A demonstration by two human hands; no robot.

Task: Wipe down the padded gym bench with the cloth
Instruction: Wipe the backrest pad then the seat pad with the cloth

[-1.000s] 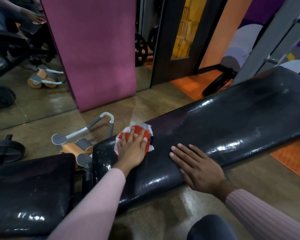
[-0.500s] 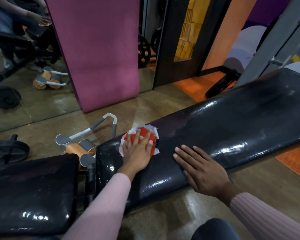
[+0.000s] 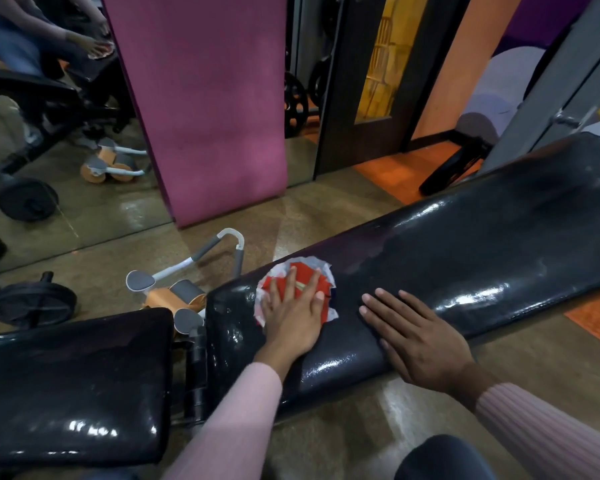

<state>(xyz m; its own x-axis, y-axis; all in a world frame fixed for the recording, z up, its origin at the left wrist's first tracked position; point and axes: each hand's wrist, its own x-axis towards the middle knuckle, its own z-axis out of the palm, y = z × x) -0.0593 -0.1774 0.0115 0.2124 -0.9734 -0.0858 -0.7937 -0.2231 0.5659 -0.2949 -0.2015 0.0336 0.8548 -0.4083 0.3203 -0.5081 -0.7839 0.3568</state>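
Note:
The long black padded bench back [image 3: 465,258] runs from lower centre up to the right, glossy and wet-looking. A separate black seat pad [image 3: 70,386] lies at lower left. A red and white cloth [image 3: 303,273] lies flat near the lower end of the long pad. My left hand [image 3: 293,311] presses flat on the cloth with fingers spread. My right hand [image 3: 413,332] rests palm down on the pad just right of the cloth, holding nothing.
An orange and grey ab roller [image 3: 177,289] lies on the floor behind the gap between the pads. A purple mat [image 3: 201,98] leans against a mirror. A weight plate [image 3: 35,303] sits at far left, and a grey frame post [image 3: 548,84] rises at upper right.
My left hand and the cloth have slid a little to the right along the pad. My right hand has stayed flat in about the same place.

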